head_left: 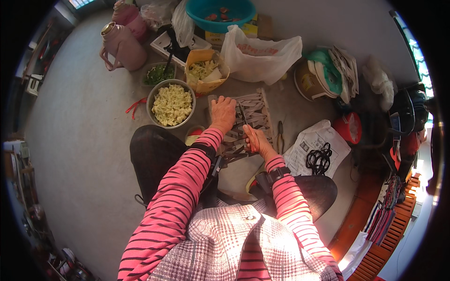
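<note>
Your right hand [262, 142] is closed around the orange handles of a slim pair of metal scissors [243, 115], whose blades point away from you over the lattice of flat grey-brown strips [254, 104] on the grey floor [89, 154]. Your left hand [223, 114] lies over this lattice's left part; whether its fingers pinch a strip, I cannot tell.

Grey floor [79, 140], objects clustered upper centre of frame.
Upper left: pink flask [125, 49], upright. Left of centre: metal bowl [149, 105] of pale shredded food; red cord [135, 107] near it. Centre: flat spread of grey strips [258, 105]. Right of centre: pliers [280, 139]; creased white printed sheet [296, 154] just beside. Upper centre: white plastic bag [262, 60], mouth open.
</note>
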A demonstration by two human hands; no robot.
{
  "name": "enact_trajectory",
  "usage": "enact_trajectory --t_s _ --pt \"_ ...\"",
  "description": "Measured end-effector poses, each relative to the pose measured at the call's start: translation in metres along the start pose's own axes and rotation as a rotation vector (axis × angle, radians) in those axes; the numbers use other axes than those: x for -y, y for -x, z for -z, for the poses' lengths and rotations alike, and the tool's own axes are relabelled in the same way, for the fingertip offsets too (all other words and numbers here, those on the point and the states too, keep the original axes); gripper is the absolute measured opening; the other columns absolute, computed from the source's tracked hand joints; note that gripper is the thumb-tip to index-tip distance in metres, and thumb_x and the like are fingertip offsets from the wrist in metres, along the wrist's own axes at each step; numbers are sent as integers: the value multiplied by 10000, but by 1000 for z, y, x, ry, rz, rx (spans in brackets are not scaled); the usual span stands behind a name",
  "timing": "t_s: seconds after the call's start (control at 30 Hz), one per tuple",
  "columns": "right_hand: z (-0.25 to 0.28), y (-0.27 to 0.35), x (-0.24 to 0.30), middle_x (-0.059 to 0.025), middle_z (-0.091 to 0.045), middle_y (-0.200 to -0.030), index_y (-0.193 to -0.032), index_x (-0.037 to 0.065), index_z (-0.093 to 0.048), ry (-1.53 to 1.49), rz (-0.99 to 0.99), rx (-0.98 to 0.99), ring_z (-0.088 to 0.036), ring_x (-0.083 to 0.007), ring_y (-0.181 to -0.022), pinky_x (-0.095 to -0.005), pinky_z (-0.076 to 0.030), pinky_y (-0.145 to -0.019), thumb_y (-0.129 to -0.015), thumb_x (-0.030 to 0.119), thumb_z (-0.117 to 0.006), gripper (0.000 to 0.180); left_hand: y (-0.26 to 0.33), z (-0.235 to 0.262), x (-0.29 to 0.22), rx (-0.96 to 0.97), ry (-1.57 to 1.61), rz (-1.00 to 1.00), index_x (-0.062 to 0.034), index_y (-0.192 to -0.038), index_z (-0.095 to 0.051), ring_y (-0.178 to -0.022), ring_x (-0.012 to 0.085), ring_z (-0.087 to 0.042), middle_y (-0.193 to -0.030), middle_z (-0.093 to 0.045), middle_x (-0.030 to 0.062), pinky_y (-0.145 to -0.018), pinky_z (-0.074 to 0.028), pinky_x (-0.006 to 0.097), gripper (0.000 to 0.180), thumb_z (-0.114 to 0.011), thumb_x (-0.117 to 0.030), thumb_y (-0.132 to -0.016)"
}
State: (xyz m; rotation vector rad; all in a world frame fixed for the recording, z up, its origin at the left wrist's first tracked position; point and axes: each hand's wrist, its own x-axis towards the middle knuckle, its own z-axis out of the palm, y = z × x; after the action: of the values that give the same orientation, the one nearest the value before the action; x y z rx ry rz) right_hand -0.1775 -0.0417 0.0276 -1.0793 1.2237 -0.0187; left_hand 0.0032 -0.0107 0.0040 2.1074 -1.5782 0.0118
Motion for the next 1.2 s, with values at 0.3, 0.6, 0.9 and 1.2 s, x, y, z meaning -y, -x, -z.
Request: enact_trajectory --t_s 0.3,0.6,0.9,1.2 --pt "0 -1 -3 1 -501 -633 -891 -24 -646 29 84 -17 -506 -107 -488 -270 -464 -446 -848 632 -676 658 -2 1 -3 -11 -25 10 -116 -942 -634 -964 282 -518 -950 -587 59 -822 -381 427 182 -672 -93 -765" --pt "-9 -8 19 -18 -497 -630 -842 -35 -624 86 62 -31 -494 -123 -490 -312 -444 -421 -858 694 -603 730 -4 2 -4 -16 45 48 -140 -880 -687 -980 257 -537 -927 -620 20 -843 -367 427 119 -635 -98 -781" --pt "-11 -3 23 -23 -500 -602 -769 -27 -612 117 48 -82 -465 -126 -427 -307 -389 -395 -841 672 -647 703 -5 3 -4 47 26 86 -140 -930 -692 -959 243 -548 -913 -635 4 -836 -371 418 124 -654 -114 -816" --pt "-16 -9 26 -16 -486 -563 -739 -14 -604 75 109 -57 -495 -132 -433 -331 -459 -386 -828 673 -664 695 -4 3 -3 48 37 57 -163 -844 -695 -951 231 -561 -889 -637 -13 -835 -365 420 115 -667 -121 -741"
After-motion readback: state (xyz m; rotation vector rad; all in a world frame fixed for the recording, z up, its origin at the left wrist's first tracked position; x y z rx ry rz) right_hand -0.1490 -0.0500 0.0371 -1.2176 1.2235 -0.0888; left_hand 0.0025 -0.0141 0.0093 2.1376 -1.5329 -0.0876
